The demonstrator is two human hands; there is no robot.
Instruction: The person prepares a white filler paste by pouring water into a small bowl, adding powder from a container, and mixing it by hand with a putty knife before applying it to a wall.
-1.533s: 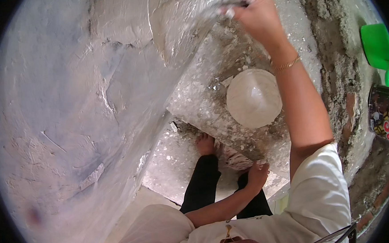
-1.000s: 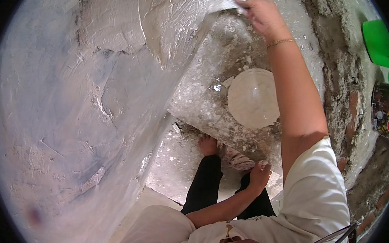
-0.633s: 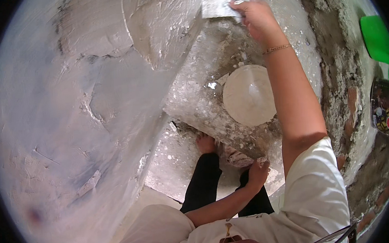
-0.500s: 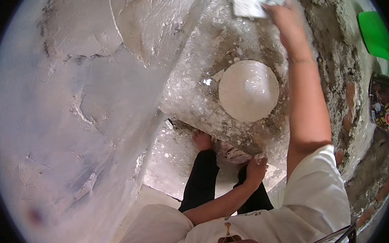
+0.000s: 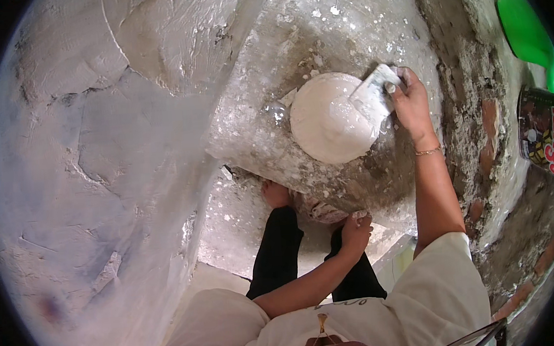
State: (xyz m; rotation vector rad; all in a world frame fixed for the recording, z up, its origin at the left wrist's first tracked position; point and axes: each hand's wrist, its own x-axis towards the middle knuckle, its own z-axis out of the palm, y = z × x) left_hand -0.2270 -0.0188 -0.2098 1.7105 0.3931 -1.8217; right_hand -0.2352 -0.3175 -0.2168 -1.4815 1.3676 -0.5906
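My right hand (image 5: pixel 412 104) is closed on a flat, white-coated rectangular scraper (image 5: pixel 374 97), fingers on one side of it and thumb over the other. The scraper's far edge lies at the right side of a round mass of white plaster (image 5: pixel 328 122), smooth and wet on top. Whether that mass is a dome or fills a bowl I cannot tell. My left hand (image 5: pixel 356 236) rests by my knee, its fingers curled, with a whitish bit at the tips that is too small to name.
A rough stone-like ledge (image 5: pixel 267 110), spattered with white, bears the plaster. On the left rises a smeared plastered wall (image 5: pixel 130 150). At the right are a green plastic scoop (image 5: pixel 525 34), a dark printed packet (image 5: pixel 537 128) and a crumbling brick edge (image 5: pixel 477 129). My bare foot (image 5: pixel 276 194) is below.
My right hand has come back from the far end of the ledge with the scraper, down to the plaster's right side. The view has shifted slightly; my left hand stays by the knee.
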